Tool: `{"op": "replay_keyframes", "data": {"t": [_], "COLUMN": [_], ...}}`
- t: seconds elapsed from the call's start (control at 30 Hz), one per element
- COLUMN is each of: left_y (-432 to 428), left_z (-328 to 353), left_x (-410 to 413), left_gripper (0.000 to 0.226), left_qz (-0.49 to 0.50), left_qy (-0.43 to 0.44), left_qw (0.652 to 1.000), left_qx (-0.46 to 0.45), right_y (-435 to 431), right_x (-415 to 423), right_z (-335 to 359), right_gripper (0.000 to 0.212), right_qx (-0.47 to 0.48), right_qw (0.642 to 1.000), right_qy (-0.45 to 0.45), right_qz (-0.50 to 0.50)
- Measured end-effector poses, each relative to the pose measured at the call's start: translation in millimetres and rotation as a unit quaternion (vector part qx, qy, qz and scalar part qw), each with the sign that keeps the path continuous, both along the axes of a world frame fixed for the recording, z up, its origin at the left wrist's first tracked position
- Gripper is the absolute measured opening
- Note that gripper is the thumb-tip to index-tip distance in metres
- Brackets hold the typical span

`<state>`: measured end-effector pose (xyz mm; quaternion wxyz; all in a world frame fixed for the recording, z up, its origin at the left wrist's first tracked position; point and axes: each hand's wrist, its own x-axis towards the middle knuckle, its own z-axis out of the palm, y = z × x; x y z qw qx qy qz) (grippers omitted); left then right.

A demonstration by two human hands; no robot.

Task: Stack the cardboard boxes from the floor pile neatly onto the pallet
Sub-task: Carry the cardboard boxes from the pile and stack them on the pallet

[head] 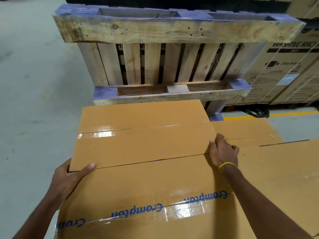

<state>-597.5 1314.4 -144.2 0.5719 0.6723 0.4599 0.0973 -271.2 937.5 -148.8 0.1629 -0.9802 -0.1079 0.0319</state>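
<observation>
A brown cardboard box (pixel 143 133) with clear tape across its top lies in front of me. My left hand (pixel 70 180) grips its near left corner, thumb on top. My right hand (pixel 222 152), with a yellow band at the wrist, holds its right edge. A second box (pixel 155 195) with blue "Crompton" tape sits just below it, nearer to me. More flat brown boxes lie to the right (pixel 279 178) and behind the right hand (pixel 245 131). A wooden pallet (pixel 164 64) with purple-painted blocks stands on edge right behind the held box.
Large printed washing-machine cartons (pixel 290 71) are stacked at the right behind the pallet. A yellow floor line (pixel 293 113) and a dark strap (pixel 257 112) lie near their base. Grey concrete floor (pixel 34 83) spreads to the left.
</observation>
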Motion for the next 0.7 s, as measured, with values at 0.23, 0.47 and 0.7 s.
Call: {"op": "replay_keyframes", "data": {"t": [0.23, 0.47, 0.7], "left_y": [-0.3, -0.4, 1.9], "left_z": [-1.2, -1.2, -2.8], "left_x": [1.6, 0.7, -0.3], "left_gripper": [0.064, 0.072, 0.099], "left_qz": [-0.015, -0.023, -0.018], "left_qy": [-0.003, 0.009, 0.023], "left_qw": [1.000, 1.000, 1.000], "left_qx": [-0.006, -0.011, -0.009], "right_y": [5.1, 6.6, 6.4], "right_x": [-1.9, -4.7, -3.7], "right_z": [-1.6, -0.8, -5.2], "right_gripper": [0.031, 0.036, 0.032], "right_qx": [-0.032, -0.065, -0.069], "right_qw": [0.999, 0.998, 0.997], "right_qy": [-0.012, -0.024, -0.043], "right_qz": [-0.012, -0.001, 0.002]}}
